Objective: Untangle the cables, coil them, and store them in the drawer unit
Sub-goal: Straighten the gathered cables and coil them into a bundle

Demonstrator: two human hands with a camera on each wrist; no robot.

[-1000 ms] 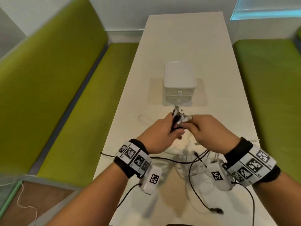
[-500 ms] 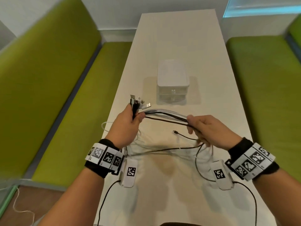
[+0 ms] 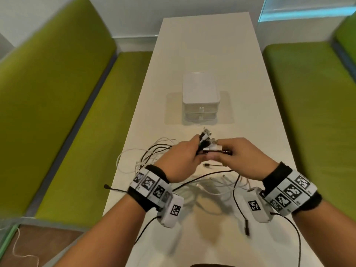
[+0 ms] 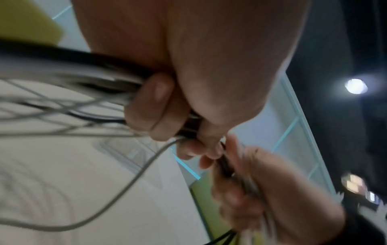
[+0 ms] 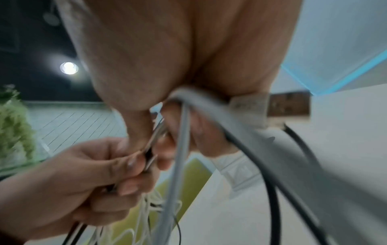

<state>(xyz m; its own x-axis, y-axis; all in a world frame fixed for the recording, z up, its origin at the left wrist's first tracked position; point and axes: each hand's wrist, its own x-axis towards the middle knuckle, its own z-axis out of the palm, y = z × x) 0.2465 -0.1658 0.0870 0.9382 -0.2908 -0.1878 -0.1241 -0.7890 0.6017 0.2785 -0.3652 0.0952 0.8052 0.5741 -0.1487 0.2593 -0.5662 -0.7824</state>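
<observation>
Hands: left hand and right hand together, both clamped on the cables near the plugs.
Slack: trails on the table beneath both wrists.
Handling: light, limp, snag-prone; best held just behind the plugs.
Drawer unit: just beyond the fingertips, drawers closed.

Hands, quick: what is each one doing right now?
Left hand: fingers curled round the bundle of cables.
Right hand: fingers pinching the same bundle.
</observation>
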